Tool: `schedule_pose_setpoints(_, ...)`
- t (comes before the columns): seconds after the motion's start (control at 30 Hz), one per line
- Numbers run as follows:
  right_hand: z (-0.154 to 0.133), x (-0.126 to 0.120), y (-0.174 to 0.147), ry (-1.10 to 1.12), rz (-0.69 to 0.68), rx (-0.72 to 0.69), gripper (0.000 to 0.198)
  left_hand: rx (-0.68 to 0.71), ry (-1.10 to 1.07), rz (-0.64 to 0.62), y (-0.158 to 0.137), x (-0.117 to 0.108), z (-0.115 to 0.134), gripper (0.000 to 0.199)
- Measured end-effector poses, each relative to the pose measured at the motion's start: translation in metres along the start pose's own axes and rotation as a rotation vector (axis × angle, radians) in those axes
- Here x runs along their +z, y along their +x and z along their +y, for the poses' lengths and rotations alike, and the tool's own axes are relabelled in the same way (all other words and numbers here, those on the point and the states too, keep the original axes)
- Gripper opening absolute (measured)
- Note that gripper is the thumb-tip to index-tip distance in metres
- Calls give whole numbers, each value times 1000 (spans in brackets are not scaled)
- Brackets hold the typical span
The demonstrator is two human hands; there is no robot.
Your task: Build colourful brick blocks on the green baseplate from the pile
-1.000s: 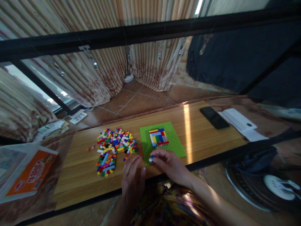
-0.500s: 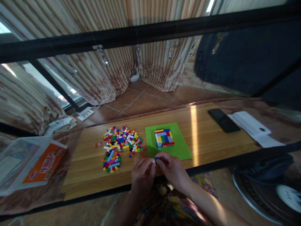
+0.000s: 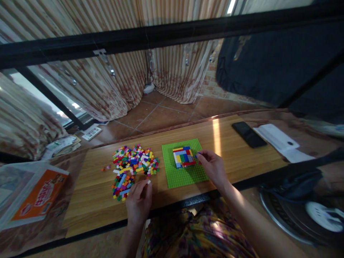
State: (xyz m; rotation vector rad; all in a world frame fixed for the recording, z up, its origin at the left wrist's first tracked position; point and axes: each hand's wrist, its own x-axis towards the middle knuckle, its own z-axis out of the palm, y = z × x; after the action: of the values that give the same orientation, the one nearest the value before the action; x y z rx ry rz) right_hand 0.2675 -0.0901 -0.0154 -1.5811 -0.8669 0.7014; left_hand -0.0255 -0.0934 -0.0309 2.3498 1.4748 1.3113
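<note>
A green baseplate lies on the wooden board, and a square block of multicoloured building bricks stands on it. Just right of that block, over the plate's right edge, my right hand is closed on a small dark blue brick. My left hand pinches a small white brick between thumb and finger. It hovers at the near right side of the loose brick pile and hides a little of the smaller heap.
A black phone and a white paper sheet lie to the right. At the left stands a clear plastic box with an orange label. A black metal bar crosses above, before the curtains. Bare wooden board shows around the bricks.
My hands were together in front of the baseplate and have moved apart. The right went up and right with the blue brick, the left went left with the white one.
</note>
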Motion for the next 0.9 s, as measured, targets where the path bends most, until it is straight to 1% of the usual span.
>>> schedule_pose_setpoints(0.23, 6, 9, 1, 55, -13, 39, 27, -34, -40, -46, -1, 1, 2, 11)
schedule_pose_setpoints(0.37, 8, 7, 1, 30, -19, 42, 23, -55, -42, -65, -1, 1, 1, 12)
schedule_pose_setpoints(0.53, 7, 2, -2, 12, -51, 68, 23, -38, -34, -70, -1, 2, -1, 12)
schedule_pose_setpoints(0.67, 2, 0, -2, -36, -86, 78, 23, -32, -40, -69, -2, 3, -1, 12)
schedule_pose_setpoints(0.77, -4, 0, -2, -118, -141, 45, 20, -33, -41, -65, -3, 4, -1, 12)
schedule_pose_setpoints(0.9, -8, -2, 1, -211, -169, 18, 16, -28, -33, -68, -3, 4, -2, 12)
